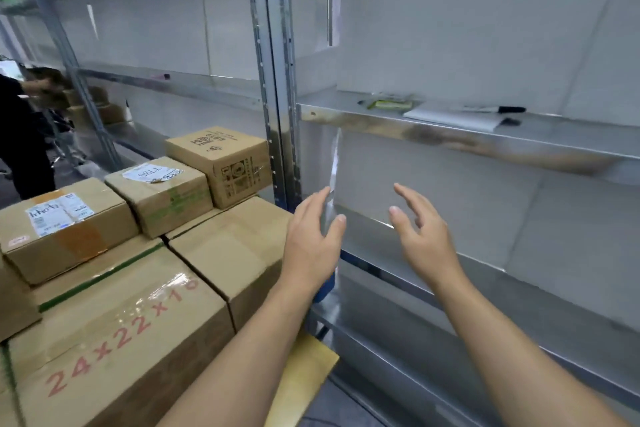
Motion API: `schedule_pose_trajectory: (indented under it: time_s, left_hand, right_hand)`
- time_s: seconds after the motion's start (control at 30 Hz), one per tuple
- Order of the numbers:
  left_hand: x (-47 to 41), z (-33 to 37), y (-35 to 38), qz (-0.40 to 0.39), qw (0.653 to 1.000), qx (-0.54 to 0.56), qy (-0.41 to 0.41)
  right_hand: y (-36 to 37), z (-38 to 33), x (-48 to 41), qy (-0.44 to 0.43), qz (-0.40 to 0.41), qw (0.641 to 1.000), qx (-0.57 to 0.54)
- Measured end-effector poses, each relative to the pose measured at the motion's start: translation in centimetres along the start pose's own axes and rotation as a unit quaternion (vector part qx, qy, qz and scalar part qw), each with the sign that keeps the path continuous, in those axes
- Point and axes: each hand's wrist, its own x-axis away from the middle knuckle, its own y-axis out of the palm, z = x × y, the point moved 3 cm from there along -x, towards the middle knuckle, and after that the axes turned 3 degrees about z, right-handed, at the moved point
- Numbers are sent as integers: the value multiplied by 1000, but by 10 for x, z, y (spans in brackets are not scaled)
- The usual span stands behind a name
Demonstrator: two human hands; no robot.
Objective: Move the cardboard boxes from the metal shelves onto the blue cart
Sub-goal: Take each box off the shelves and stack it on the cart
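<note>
Cardboard boxes (114,308) beside left hand (311,239)

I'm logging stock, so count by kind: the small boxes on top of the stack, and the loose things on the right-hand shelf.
Small boxes: 3
Black markers: 1
Green packets: 1
White paper: 1
Dark thing beside the paper, too blurred to name: 1
Total that can be made out: 7
</note>
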Motion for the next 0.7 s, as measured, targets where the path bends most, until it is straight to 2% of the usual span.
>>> schedule_pose_trajectory:
  time_s: [0.37, 0.5, 0.7]
  left_hand:
    - [101, 107, 142, -141, 988, 51, 46]
    - [158, 155, 192, -198, 974, 57, 91]
    - [238, 220, 250, -251, 957, 100, 109]
  right_hand:
    - [-205, 40, 107, 89, 127, 987, 49]
    - [-292, 47, 164, 120, 187, 972, 79]
    - [-395, 49, 243, 147, 246, 950, 126]
